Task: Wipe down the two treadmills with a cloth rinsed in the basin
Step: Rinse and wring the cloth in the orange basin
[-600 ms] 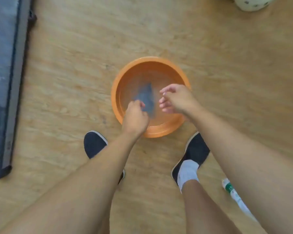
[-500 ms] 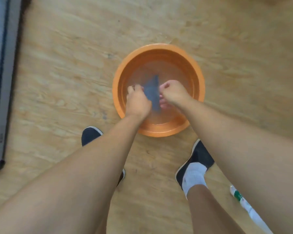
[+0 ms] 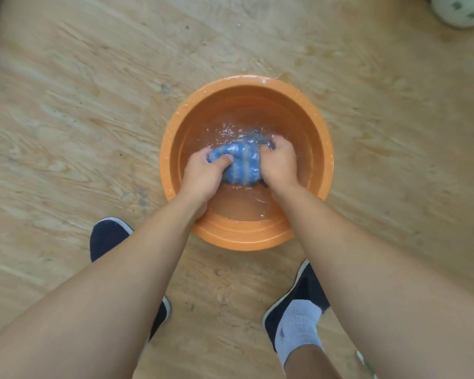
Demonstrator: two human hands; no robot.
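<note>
The cloth [image 3: 242, 164] is being rinsed right now, so the task is sitting at a preparation step rather than at the wiping itself. The wooden floor [image 3: 93, 105] is carrying everything in view, and no treadmill is plainly showing on it, so how much wiping is done cannot be told. The orange basin [image 3: 244, 237] is standing on the floor just ahead of the person's dark shoes [image 3: 107, 236], with shallow water [image 3: 238, 206] rippling and splashing inside. The left hand [image 3: 203, 173] is gripping one end of the cloth, thumb pressing over it; the right hand [image 3: 281, 162] is clenching around the other end. The blue striped cloth is lying bunched between them, near the middle of the basin at the waterline. By my reading, wringing it out and carrying it to the machines are what is remaining.
</note>
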